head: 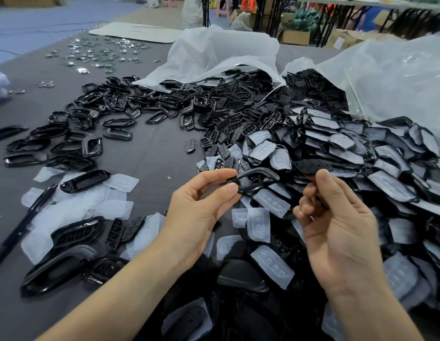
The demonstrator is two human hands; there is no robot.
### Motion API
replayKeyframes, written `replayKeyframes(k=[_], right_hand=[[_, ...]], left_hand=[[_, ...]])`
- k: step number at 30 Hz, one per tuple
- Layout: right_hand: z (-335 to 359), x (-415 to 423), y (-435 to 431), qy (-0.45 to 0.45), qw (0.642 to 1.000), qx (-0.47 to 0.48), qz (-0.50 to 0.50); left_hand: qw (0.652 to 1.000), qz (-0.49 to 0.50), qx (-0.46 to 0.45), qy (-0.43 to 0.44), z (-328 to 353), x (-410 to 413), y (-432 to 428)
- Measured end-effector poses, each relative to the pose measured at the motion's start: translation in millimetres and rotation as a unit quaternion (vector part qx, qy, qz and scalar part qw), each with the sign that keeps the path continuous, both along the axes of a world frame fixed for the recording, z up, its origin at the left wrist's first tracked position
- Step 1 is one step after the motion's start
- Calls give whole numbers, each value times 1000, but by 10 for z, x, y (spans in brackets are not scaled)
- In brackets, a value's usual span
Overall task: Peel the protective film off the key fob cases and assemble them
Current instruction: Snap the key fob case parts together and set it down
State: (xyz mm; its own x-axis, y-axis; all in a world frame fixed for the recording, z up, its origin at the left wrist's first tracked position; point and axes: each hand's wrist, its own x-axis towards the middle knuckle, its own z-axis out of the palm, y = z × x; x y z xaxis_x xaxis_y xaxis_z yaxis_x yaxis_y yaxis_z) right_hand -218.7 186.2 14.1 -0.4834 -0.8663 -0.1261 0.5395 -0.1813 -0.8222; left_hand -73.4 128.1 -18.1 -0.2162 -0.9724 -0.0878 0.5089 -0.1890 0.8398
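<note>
Two bare hands are up over the grey, felt-like table top. The left hand pinches one glossy black plastic key fob frame between thumb and forefinger. It is a rounded open loop, held in the air just above the near edge of the heap. The right hand is palm-up beside it, not touching the frame, with its fingers curled in toward the thumb. There may be a small dark piece between them, but I can't tell from here.

Two crumpled, milky translucent plastic bags lie open at the back. From them spills a heap of black case shells faced with frosted, dimpled film, far too many to count. To the left is a spread of bare shiny black frames, also uncountable. Between the two lies a patch of matte black button pads.

Loose peeled films, thin, cloudy and rounded-rectangular, lie scattered at the near left. One dark slim pen lies slanted beside them. Farther back, small silvery and green bits are strewn about.
</note>
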Motion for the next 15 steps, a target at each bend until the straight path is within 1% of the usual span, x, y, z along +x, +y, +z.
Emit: replayKeyframes(k=[7,15], right_hand=[[-11,-6,-11,-23,1000,-14,-10],[4,-10,-23,-76,997,-1,-11]], left_hand=[[1000,13,7,10,-5,24,-26],[1000,8,2,10,-14,35,-32]])
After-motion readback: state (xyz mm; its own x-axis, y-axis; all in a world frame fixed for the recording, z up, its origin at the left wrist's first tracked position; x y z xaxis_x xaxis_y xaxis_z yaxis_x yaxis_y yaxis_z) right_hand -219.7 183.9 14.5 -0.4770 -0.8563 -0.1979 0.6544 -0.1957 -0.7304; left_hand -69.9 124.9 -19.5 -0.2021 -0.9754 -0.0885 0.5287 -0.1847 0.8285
